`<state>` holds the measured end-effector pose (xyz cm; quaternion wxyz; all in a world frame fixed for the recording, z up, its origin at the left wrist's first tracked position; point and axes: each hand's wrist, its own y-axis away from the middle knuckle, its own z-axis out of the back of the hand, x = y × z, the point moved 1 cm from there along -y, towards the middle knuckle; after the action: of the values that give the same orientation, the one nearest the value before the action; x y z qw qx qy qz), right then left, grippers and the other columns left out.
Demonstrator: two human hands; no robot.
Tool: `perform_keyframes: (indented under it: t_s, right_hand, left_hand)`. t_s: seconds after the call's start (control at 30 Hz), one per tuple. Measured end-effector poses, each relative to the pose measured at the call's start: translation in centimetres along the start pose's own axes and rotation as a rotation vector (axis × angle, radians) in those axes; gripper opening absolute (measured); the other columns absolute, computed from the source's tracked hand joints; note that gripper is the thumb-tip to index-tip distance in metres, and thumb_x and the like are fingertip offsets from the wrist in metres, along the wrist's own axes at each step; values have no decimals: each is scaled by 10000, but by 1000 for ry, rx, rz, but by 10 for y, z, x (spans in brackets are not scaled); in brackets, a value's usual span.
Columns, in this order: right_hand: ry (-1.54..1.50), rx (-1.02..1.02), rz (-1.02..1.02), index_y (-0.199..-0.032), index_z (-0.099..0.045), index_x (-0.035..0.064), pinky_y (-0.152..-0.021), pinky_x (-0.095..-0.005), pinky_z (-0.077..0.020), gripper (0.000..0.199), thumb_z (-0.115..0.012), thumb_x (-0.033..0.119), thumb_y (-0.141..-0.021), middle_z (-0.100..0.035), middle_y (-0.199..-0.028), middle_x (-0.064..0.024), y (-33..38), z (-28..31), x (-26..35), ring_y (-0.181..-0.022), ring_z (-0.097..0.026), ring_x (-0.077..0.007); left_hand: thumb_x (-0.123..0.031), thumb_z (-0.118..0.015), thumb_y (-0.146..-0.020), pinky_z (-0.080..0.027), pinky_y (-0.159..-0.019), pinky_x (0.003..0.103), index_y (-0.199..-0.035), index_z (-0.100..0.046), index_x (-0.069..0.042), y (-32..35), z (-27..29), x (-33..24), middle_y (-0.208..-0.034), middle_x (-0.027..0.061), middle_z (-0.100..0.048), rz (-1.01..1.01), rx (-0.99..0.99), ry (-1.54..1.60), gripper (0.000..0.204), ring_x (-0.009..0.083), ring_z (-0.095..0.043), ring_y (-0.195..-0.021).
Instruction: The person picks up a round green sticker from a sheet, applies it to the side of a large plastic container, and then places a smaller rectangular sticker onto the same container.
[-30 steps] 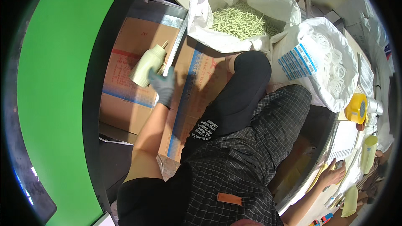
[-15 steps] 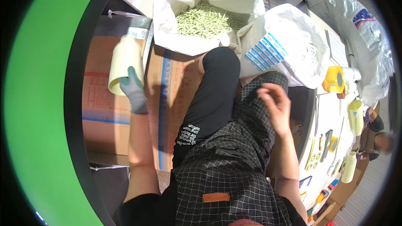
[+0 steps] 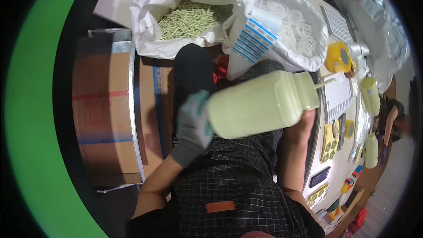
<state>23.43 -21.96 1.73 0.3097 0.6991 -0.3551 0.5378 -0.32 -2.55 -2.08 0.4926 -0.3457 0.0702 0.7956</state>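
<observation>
A pale yellow-green plastic bottle shell (image 3: 251,103) lies sideways above my lap, its neck to the right. My left hand (image 3: 194,121), in a grey and teal glove, grips its wide left end. My bare right hand (image 3: 303,125) is at the neck end, against or just under the shell; its fingers are hidden behind it. A thin pale green stick (image 3: 326,83) juts out to the right beside the neck. Whether my right hand holds it or it sits in the neck, I cannot tell.
A white sack (image 3: 145,31) of short pale green sticks and another white sack (image 3: 310,64) of white rings stand ahead. Cardboard boxes (image 3: 103,75) lie left. The right-hand table (image 3: 310,165) bears yellow tape (image 3: 338,57), a dark phone (image 3: 320,177) and pale bottles (image 3: 371,150). A person sits beyond.
My left hand has brought the bottle shell from above the boxes to over my lap and turned it sideways. My right hand has moved to its neck. The view has shifted right.
</observation>
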Motion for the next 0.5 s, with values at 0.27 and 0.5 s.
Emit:
perform_keyframes:
  t_s: [0.27,0.5]
  right_hand:
    - [28,102,154,-1473,-470,-60,-1095,-389,-507,1123,-945,593,-692,-632,-1364,-149,-12,-14,19,-1266,-641,-256]
    - [425,481,325,-1390,-541,43,-1153,-488,-451,908,-968,283,-626,-576,-1394,-173,14,-67,6,-1326,-569,-363]
  left_hand:
    - [24,-608,-973,-459,-1147,444,-1498,-530,17,-31,46,38,-1485,190,-580,102,-473,137,531,335,-571,-1373]
    - [-393,-855,-861,-419,-1180,505,-1541,-478,-46,-65,58,-75,-1480,213,-546,-204,163,604,852,437,-537,-1367]
